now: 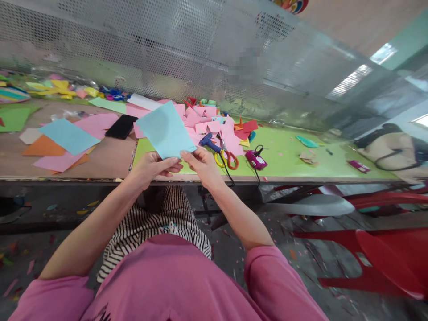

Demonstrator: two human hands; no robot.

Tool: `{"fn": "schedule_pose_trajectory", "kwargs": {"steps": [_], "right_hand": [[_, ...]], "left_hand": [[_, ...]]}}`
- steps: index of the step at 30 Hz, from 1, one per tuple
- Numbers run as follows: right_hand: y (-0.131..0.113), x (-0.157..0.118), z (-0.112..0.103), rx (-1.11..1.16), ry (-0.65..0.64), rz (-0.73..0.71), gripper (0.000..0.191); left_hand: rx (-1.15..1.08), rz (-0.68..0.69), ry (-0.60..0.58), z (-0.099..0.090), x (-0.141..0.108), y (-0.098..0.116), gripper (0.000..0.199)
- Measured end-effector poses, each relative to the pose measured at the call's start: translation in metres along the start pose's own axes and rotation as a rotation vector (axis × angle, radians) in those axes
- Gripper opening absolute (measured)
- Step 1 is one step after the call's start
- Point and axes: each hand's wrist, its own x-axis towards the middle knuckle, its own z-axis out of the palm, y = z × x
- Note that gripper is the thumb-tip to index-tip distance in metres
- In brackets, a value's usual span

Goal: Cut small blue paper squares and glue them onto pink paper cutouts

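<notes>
Head view: at frame centre, the left hand (pixel 152 166) and right hand (pixel 200 164) each pinch the bottom edge of a light blue paper sheet (pixel 165 129), raised over the surface (pixel 294 156) (probably for squaring up). Scissors (pixel 227 157) lie just right. No readable writing.

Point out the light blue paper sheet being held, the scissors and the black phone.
light blue paper sheet (pixel 165 129): head view, middle of the sheet.
scissors (pixel 228 158): head view, between the yellow and red handle loops.
black phone (pixel 121 126): head view, middle of its dark face.
</notes>
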Motion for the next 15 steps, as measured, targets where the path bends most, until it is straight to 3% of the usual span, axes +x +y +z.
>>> {"fn": "schedule_pose_trajectory", "kwargs": {"steps": [6, 15], "right_hand": [[-0.0008, -0.006, -0.0024, -0.062, -0.005, -0.002, 0.048], [-0.0007, -0.0021, -0.0072, 0.04, 0.024, 0.055, 0.052]], "left_hand": [[0.048, 0.03, 0.025, 0.0066, -0.0018, -0.0006, 0.031], [-0.071, -0.021, -0.151, -0.0012, -0.0044, -0.0057, 0.048]]}}
